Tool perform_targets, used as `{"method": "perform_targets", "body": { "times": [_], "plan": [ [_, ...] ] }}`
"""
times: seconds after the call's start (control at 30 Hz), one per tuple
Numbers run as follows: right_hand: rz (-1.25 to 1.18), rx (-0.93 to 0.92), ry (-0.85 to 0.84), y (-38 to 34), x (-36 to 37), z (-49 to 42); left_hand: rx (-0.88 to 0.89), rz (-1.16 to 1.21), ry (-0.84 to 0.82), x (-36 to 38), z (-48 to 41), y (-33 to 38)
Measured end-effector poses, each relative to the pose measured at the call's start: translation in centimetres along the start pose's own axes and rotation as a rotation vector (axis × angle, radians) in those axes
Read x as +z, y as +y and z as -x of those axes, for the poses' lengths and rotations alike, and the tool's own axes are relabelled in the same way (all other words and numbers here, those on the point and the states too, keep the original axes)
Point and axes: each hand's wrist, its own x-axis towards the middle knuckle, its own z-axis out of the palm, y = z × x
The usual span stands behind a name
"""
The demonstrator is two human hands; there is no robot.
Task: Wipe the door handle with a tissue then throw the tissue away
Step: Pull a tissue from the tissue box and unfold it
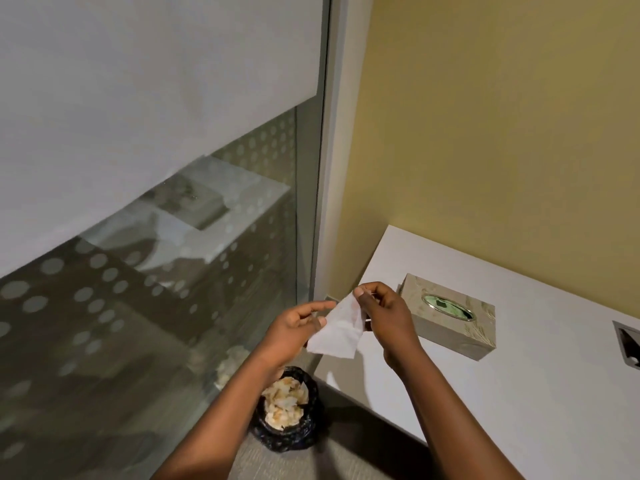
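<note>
The left hand (292, 329) and right hand (384, 318) hold one white tissue (339, 336) between them, in the air above the near corner of a white table (519, 393). The right hand pinches the tissue's top corner between thumb and forefinger, its other fingers curled in. The left hand pinches the sheet's left edge, forefinger stretched forward over it. The sheet hangs slack, folded into a rough triangle.

Behind the tissue and the right wrist, a small dark shape at the table's edge is mostly covered and cannot be identified. At the right border of the view, a dark rectangular cut-out (627, 344) in the tabletop is cropped.

Just beyond the right hand, a beige patterned tissue box (446, 327) lies flat on the table. Its oval opening (448, 307) has a metal rim and shows green and dark patches; what is inside is unclear.

Below the hands, on the floor beside the table, stands a small waste bin (301, 434) with a black liner. It is heaped with crumpled tissues (284, 403), some stained yellowish, and the left forearm (221, 410) hides its near left side.

To the left rises a glass panel (138, 306), frosted above and dotted lower down, carrying faint reflections of the table, box and bin. A yellow wall (502, 133) stands behind the table.
</note>
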Motion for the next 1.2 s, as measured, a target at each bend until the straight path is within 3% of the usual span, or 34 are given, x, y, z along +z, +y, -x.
{"method": "perform_targets", "body": {
  "times": [0.13, 0.33, 0.6, 0.87, 1.2],
  "plan": [
    [0.114, -0.121, -0.015, -1.1, 2.6, 1.9, -0.024, -0.034, -0.057, -2.0, 2.7, 0.2],
    [0.331, -0.333, -0.105, -2.6, 5.8, 5.9, 0.041, 0.039, 0.007, -3.7, 7.8, 0.4],
    [0.335, -0.615, -0.192, -3.9, 8.8, 12.4, 0.116, 0.454, 0.030, -3.4, 15.9, -0.1],
    [0.087, -0.493, -0.200, -3.2, 8.9, 19.5, 0.153, 0.743, 0.293, -0.9, 25.5, -1.9],
    [-0.091, -0.234, -0.415, -3.1, 11.9, 28.2, 0.211, 0.916, 0.559, -1.8, 37.6, -4.6]
  ]
}}
